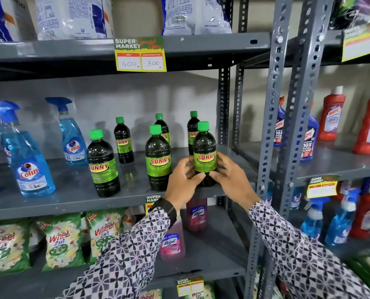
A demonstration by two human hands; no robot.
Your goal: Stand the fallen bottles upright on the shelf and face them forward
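Observation:
Several dark Sunny bottles with green caps and green labels stand upright on the grey middle shelf (76,197). The front right bottle (204,152) stands near the shelf's front edge with its label facing me. My left hand (183,180) grips its lower left side and my right hand (229,175) its lower right side. Two more front bottles stand to the left, one (158,156) beside my left hand and one (102,162) further left, turned slightly. Behind them stand three smaller-looking bottles (123,141), the right two partly hidden.
Blue Colin spray bottles (31,160) stand at the left of the same shelf. Grey perforated uprights (272,117) rise just right of my hands. Harpic bottles (330,117) fill the neighbouring shelf. Detergent bags (59,242) and pink Lizol bottles (172,240) sit below. A price tag (140,54) hangs above.

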